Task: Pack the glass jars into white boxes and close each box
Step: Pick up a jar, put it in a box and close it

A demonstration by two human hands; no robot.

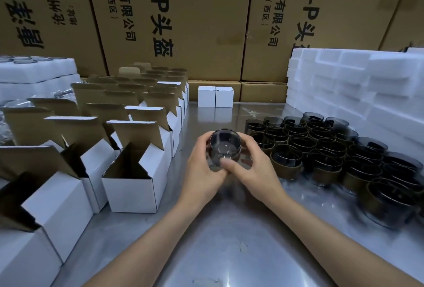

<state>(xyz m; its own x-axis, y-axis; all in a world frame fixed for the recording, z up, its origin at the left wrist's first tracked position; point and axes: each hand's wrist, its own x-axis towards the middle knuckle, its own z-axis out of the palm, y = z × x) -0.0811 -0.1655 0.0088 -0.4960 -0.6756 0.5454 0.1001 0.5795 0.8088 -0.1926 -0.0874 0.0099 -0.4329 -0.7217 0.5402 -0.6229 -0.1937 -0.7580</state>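
Observation:
A dark smoked-glass jar (224, 146) is held above the steel table at the centre, its mouth facing me. My left hand (202, 172) wraps its left side and my right hand (254, 172) wraps its right side, thumb across the front. Several open white boxes (130, 185) with brown flaps raised stand in rows on the left; the nearest open one sits just left of my left hand. Several more dark glass jars (321, 149) cluster on the right. Two closed white boxes (215, 96) stand at the back centre.
Stacks of white foam trays (358, 84) rise at the back right, and more foam (34, 73) lies at the far left. Large brown cartons (183, 22) wall off the back. The steel table (218, 240) shows bare metal in front of me.

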